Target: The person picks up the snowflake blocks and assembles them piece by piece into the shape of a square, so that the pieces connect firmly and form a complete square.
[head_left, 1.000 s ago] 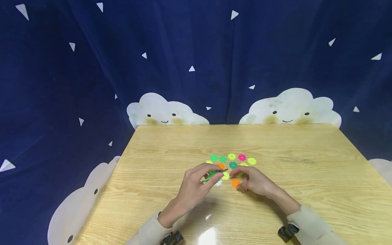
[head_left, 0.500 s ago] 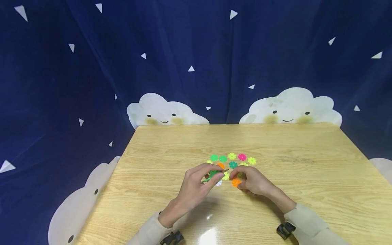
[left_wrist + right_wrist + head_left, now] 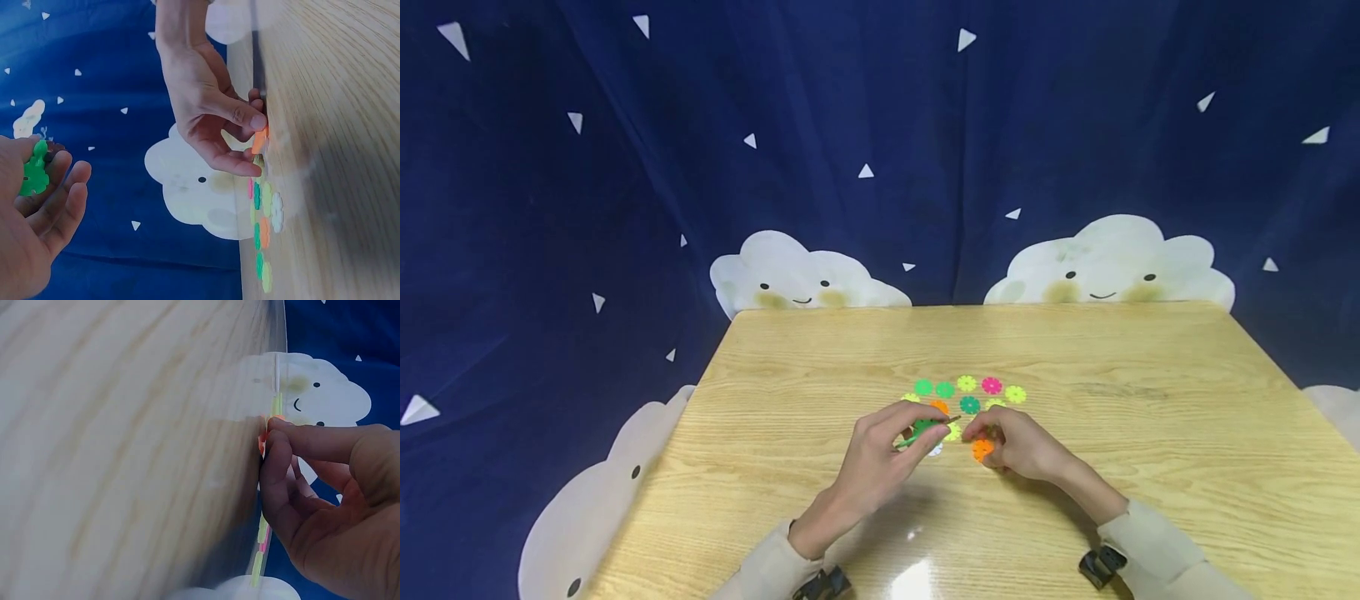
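My left hand [image 3: 883, 450] pinches a green notched plastic snowflake disc [image 3: 35, 175] between thumb and fingers, raised above the table. A dark brown disc [image 3: 953, 419] sticks out edge-on at its fingertips, close against the green one. To the right, low over the tabletop, my right hand [image 3: 1026, 442] has its thumb and curled fingers on the edge of an orange snowflake disc [image 3: 982, 450]. In the left wrist view this orange disc [image 3: 260, 140] stands tilted at the thumb tip. The right wrist view shows only slivers of it, the fingers hiding the rest.
Beyond the hands, several more discs lie flat on the wooden table [image 3: 775, 358], among them a pink disc [image 3: 992, 385], a teal disc [image 3: 970, 405] and a yellow disc [image 3: 1015, 394]. A white disc [image 3: 277, 212] lies nearest. A dark blue curtain [image 3: 880, 125] hangs behind.
My right hand has closed in on the orange disc, which has shifted slightly to the right towards the thumb. My left hand and its discs have stayed nearly still.
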Demonstrator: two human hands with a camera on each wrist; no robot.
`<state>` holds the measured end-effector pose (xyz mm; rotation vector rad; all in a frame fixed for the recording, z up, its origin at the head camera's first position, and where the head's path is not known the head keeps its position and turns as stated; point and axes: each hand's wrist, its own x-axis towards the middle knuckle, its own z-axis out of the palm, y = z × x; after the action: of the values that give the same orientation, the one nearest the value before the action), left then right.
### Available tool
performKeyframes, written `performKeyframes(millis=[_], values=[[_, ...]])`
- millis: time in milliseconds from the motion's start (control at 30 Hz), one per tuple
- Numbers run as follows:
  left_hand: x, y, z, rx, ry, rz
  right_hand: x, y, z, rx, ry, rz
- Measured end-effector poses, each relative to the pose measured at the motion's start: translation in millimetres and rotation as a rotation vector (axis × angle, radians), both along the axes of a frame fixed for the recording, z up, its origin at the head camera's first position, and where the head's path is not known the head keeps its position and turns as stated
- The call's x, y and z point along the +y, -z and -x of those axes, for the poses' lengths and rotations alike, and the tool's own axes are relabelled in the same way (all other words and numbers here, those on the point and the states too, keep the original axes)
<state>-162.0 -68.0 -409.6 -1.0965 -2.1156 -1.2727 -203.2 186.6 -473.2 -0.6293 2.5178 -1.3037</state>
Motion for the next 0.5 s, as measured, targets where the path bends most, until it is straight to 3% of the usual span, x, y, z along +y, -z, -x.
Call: performKeyframes(millis=[267, 500], values=[[0.3, -0.8, 0.1, 0.029, -0.005, 0.005, 3.1, -2.7, -1.0, -0.1, 0.01, 0.041], [-0.1, -0.4, 0.0, 0.027, -0.009, 0.003, 6.3, -3.3, -2.7, -0.121, -0.025, 0.079]])
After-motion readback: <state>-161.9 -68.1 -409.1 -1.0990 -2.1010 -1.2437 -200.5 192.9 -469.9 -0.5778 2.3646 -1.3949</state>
